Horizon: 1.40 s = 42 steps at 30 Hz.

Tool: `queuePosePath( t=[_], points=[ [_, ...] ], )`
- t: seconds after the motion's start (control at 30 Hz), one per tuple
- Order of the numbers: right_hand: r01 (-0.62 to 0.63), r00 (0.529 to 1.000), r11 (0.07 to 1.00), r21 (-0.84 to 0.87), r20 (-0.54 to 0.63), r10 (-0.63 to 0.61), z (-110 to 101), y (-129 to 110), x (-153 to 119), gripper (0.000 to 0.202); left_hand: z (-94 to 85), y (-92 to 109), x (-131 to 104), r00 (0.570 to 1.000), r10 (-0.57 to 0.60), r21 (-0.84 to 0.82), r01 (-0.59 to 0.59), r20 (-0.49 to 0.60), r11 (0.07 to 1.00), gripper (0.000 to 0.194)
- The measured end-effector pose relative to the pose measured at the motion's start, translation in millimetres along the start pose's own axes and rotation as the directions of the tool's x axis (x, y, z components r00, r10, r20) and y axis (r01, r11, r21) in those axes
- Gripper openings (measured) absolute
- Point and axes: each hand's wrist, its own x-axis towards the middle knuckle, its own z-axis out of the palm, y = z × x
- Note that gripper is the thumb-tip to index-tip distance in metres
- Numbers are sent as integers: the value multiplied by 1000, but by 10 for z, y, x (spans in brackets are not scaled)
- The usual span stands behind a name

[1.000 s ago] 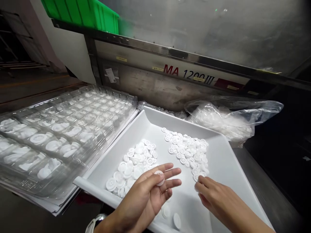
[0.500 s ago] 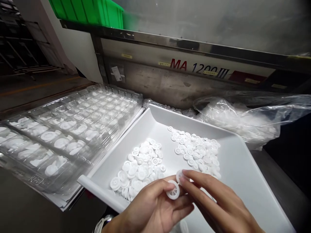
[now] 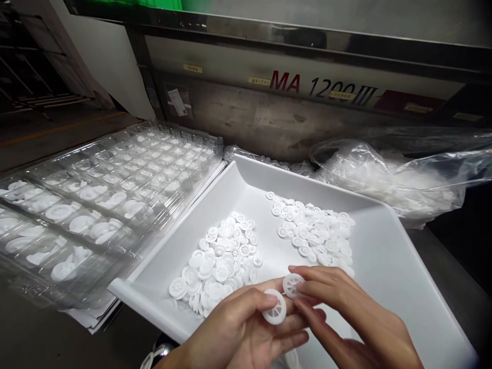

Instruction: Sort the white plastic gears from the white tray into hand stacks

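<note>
Between the thumb and fingers of my left hand (image 3: 246, 320) is a white spoked disc (image 3: 275, 307). My right hand (image 3: 353, 312) pinches a second white spoked disc (image 3: 292, 285) just right of and above the first, by my left fingertips. Both hands are over a light grey scoop-shaped tray (image 3: 388, 256). One heap of small white discs (image 3: 221, 266) lies on the tray's left side, and another heap of white spoked discs (image 3: 313, 230) lies farther back on the right.
Clear plastic compartment trays (image 3: 115, 179) with white parts stand at left on papers. A clear bag of white parts (image 3: 388, 184) lies behind the grey tray at right. Across the back is a machine panel (image 3: 246, 110); a green bin (image 3: 161, 4) shows above.
The right-hand disc now shows its spoked face more fully, and my right fingers have shifted around it. The view has tilted down slightly, so the machine and green bin sit higher.
</note>
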Motion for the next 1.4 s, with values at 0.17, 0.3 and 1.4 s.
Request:
queuePosePath(
  t=[0.17, 0.3, 1.4],
  points=[
    [-11, 998, 998, -54, 68, 15, -14, 22, -47, 39, 11, -24, 17, 999, 41, 85, -39, -22, 996, 37],
    [-13, 997, 999, -47, 81, 17, -55, 11, -20, 36, 18, -9, 9, 999, 16, 125, -11, -39, 992, 35],
    [-347, 691, 860, -373, 518, 504, -7, 976, -500, 20, 2, 98, -37, 984, -97, 26, 102, -152, 994, 41]
  ],
)
